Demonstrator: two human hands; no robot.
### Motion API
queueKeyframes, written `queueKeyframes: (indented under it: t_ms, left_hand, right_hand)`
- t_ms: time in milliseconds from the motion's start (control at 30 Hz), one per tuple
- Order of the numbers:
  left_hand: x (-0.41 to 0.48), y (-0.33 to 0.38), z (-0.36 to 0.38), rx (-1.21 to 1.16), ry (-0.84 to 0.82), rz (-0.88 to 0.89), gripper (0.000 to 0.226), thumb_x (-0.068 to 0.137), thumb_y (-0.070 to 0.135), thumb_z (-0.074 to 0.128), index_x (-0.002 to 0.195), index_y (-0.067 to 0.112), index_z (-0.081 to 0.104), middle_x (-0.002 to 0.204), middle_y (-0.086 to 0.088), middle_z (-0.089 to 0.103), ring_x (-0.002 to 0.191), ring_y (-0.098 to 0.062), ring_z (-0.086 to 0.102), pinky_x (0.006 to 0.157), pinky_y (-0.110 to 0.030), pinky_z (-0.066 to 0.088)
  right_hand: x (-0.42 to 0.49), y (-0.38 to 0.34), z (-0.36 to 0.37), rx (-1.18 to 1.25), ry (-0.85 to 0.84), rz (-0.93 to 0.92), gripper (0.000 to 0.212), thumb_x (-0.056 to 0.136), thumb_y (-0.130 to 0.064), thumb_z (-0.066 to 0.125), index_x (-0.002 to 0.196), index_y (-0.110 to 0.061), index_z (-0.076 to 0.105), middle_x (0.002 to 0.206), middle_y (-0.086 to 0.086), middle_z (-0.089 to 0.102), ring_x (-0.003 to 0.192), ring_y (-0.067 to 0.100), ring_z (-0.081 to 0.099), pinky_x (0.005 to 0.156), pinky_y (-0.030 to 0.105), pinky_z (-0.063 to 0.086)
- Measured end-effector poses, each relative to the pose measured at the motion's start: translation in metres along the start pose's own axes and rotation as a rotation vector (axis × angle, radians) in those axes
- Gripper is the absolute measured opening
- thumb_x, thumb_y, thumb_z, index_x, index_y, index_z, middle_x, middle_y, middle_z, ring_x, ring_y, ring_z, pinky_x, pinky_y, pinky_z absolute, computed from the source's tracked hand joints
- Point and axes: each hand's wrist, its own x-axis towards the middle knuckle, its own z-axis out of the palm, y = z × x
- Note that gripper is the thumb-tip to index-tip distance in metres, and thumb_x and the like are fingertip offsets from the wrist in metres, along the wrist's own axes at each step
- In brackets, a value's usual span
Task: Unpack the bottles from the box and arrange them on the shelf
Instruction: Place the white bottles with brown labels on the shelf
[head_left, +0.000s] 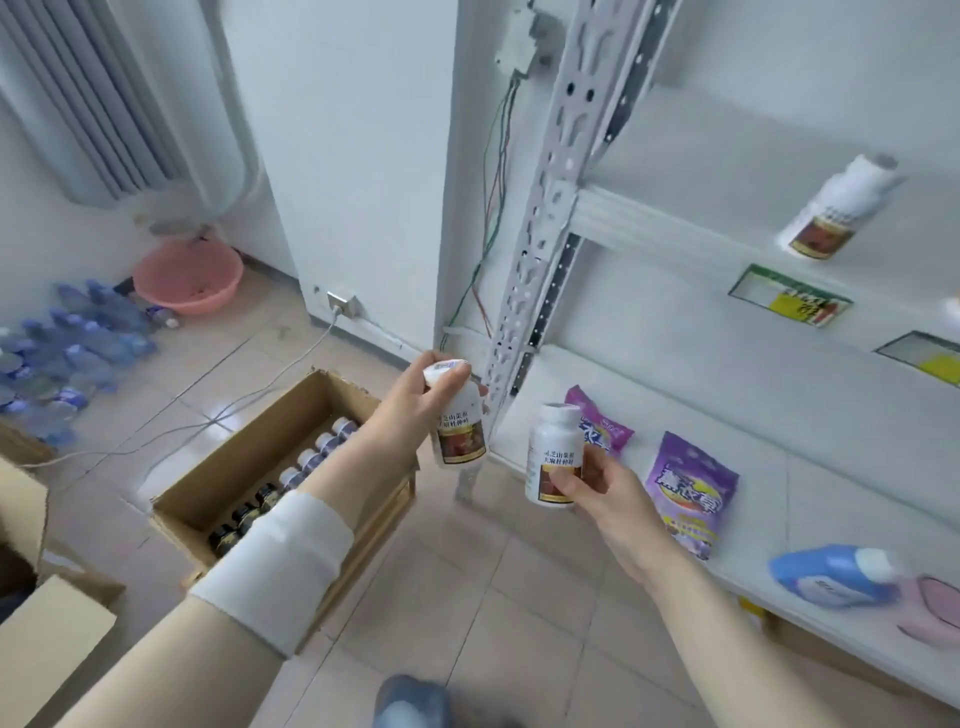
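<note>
The left hand (415, 410), its forearm wrapped in a white wristband (280, 566), grips a white bottle (460, 415) round its upper part, fingers curled over the cap, and holds it tilted just beside the perforated upright (540, 234) of the shelf (810, 499). That post stands between this bottle and the shelf boards. The right hand (597, 488) clasps a second white bottle (553, 457) at its lower half, upright, in front of the lower board's left corner. Both carry a dark red-brown label with a gold edge and two rows of Chinese characters above it, too soft to read with certainty. A third bottle (831, 208) of the same kind stands on the upper board. Below it, two green-and-yellow price tags (789, 296) hang on the board's edge, their print blurred. On the lower board stand two purple bags (693, 483) with large pale Chinese lettering. Further right lie a blue detergent bottle (831, 577) and a pink pouch (930, 608). The open cardboard box (249, 467) sits on the tiled floor to the left of the shelf, under the left forearm, with a row of bottles (291, 478) inside, some dark-capped, some pale-capped. Behind it are a pink basin (187, 278), a heap of plastic water bottles (62, 353), a wall socket (340, 301) with a cable trailing over the floor, and loose wires (493, 208) down the wall.
</note>
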Motion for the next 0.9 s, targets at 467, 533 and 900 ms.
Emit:
queueKeyframes:
  t_ms: [467, 533, 900]
  left_hand:
    - [0.009, 0.137, 0.181, -0.001, -0.357, 0.330, 0.031, 0.082, 0.035, 0.066, 0.103, 0.014, 0.054, 0.097, 0.004, 0.072, 0.092, -0.012, 0.070, 0.082, -0.026, 0.057]
    - [0.019, 0.159, 0.194, 0.068, -0.361, 0.397, 0.032, 0.083, 0.039, 0.065, 0.103, 0.017, 0.055, 0.104, 0.005, 0.070, 0.102, -0.016, 0.066, 0.087, -0.028, 0.055]
    - [0.155, 0.255, 0.247, 0.299, -0.320, 0.617, 0.018, 0.095, 0.023, 0.052, 0.112, 0.018, 0.055, 0.104, -0.001, 0.063, 0.095, -0.007, 0.059, 0.084, -0.022, 0.049]
  right_hand:
    - [-0.094, -0.091, -0.184, 0.182, 0.238, -0.341, 0.022, 0.080, -0.007, 0.065, 0.097, -0.020, 0.060, 0.092, -0.006, 0.071, 0.082, 0.001, 0.068, 0.072, 0.014, 0.052]
    - [-0.090, -0.109, -0.198, 0.174, 0.259, -0.379, 0.024, 0.078, -0.011, 0.067, 0.099, -0.021, 0.060, 0.095, -0.006, 0.071, 0.085, 0.003, 0.067, 0.080, 0.019, 0.051]
    - [0.002, -0.212, -0.253, 0.171, 0.448, -0.539, 0.028, 0.079, -0.017, 0.070, 0.104, -0.020, 0.058, 0.098, -0.005, 0.070, 0.087, 0.005, 0.066, 0.069, 0.010, 0.048]
